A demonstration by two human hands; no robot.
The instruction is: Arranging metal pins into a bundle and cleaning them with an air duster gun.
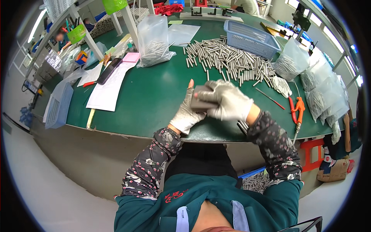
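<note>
Near the front edge of the green table, a grey-brown block (pixel 201 101) sits between my two hands. My left hand (pixel 185 116), in a whitish fingerless glove, holds the block's left and lower side, with the thumb pointing up; its other fingers are mostly hidden behind the block. From the right and above, my right hand (pixel 230 101) grips the same block in a matching glove, slightly blurred. A few metal pins (pixel 242 127) lie at the table edge beside my right wrist. Beyond my hands spreads a large heap of short metal pins (pixel 232 60).
A blue basket (pixel 251 40) stands behind the heap. Bags of pins (pixel 324 85) crowd the right, near an orange air gun (pixel 299 110) and a thin red-handled tool (pixel 270 98). At left are papers (pixel 110 91), a phone (pixel 109 71) and another pin bag (pixel 154 42).
</note>
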